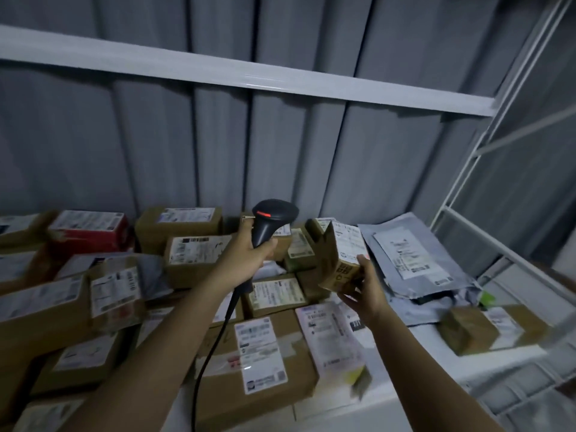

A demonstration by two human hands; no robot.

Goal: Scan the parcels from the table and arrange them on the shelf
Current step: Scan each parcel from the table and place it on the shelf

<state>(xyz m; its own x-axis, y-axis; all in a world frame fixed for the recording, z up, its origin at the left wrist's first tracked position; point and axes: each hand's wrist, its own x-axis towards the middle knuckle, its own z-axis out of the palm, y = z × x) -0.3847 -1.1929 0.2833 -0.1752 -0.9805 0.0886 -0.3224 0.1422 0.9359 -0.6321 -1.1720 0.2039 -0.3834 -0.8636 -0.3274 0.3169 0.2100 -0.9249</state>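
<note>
Left grip [249,254] clenched round black scanner [268,219], red window lit, cable trailing below. Right grip [366,291] grasping small brown parcel [341,260], tilted, label up, just right of scanner head. Other parcels [261,353] crowd white counter [436,360] beneath both grips.

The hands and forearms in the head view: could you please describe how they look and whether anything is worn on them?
Both arms are bare from the bottom edge of the picture up to the hands; no sleeve shows. The left hand and the right hand wear no gloves. No watch, bracelet or ring can be made out on either wrist or on the fingers, though the picture is dim and slightly blurred.
</note>
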